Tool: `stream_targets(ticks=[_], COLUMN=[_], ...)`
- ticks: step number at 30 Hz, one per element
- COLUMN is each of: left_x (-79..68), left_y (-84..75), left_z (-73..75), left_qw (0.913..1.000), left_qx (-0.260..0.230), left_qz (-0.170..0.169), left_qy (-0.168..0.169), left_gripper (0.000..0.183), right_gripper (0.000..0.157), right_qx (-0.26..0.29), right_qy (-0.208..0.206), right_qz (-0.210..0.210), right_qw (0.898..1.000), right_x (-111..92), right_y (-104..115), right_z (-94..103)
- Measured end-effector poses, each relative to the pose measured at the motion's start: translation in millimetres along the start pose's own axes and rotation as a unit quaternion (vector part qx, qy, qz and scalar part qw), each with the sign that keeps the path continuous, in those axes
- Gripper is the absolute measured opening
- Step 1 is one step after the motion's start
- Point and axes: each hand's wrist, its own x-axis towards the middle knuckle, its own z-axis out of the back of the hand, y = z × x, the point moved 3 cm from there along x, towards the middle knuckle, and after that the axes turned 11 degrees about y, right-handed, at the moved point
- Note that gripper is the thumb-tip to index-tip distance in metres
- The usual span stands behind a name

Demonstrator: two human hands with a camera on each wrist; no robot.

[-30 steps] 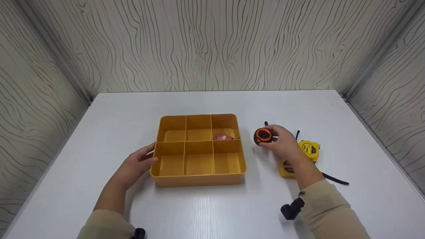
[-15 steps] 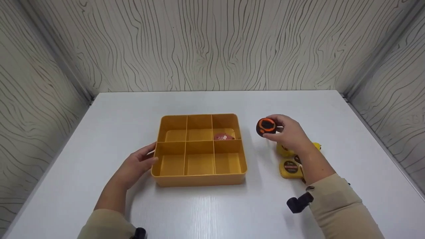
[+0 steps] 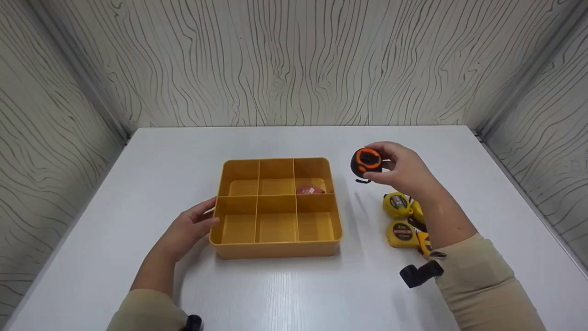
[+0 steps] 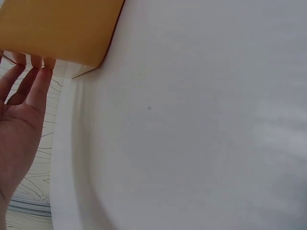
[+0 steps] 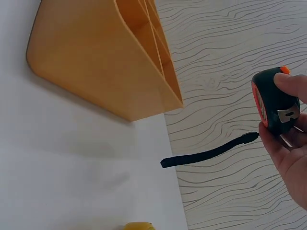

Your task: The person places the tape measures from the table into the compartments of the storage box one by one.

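In the head view my right hand holds a dark tape measure with an orange ring above the table, just right of the box. The right wrist view shows thumb and fingers around that tape measure, its metal end hook, and its black wrist strap hanging free. My left hand rests against the left side of a yellow six-compartment box. Its fingertips touch the outer wall in the left wrist view. A reddish round item lies in the back right compartment, partly hidden by a divider.
Right of the box lie several yellow tape measures, among them one with a round dark label and a nearer one. My right forearm partly covers the others. Wood-grain panels enclose the white table at the back and sides.
My right hand has moved away from me and up with the tape measure, uncovering more of the yellow ones. Its strap now shows hanging beneath. The left hand and box stay put.
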Motion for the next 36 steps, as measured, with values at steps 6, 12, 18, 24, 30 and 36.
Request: stream_targets(ticks=[6, 12, 18, 24, 30, 36], left_x=[-0.3, 0.3, 0.3, 0.2, 0.2, -0.9], left_y=[0.1, 0.0, 1.0, 1.2, 1.8, 1.0], left_z=[0.4, 1.0, 0.5, 0.3, 0.5, 0.0], left_qw=[1.0, 0.9999, 0.9999, 0.9998, 0.9998, 0.9998], left_qx=[-0.002, -0.01, -0.009, -0.017, -0.018, -0.01], left_qz=[0.003, 0.006, 0.012, 0.009, 0.011, 0.016], left_qy=[-0.001, 0.001, -0.003, -0.003, -0.005, -0.008], left_gripper=[0.064, 0.057, 0.056, 0.055, 0.057, 0.058], right_gripper=[0.056, 0.051, 0.05, 0.046, 0.045, 0.047], right_qx=[-0.013, -0.03, -0.042, -0.015, -0.003, 0.001], right_qy=[0.009, 0.025, 0.043, 0.076, 0.1, 0.119], right_qz=[0.038, 0.085, 0.138, 0.19, 0.211, 0.207], right_qw=[0.999, 0.996, 0.989, 0.979, 0.972, 0.971], right_x=[-4.7, -9.8, -12.0, -13.4, -12.8, -7.1], right_y=[18.4, 34.5, 51.1, 63.8, 69.4, 63.1], right_z=[3.5, 3.8, -0.9, -10.3, -21.6, -33.7])
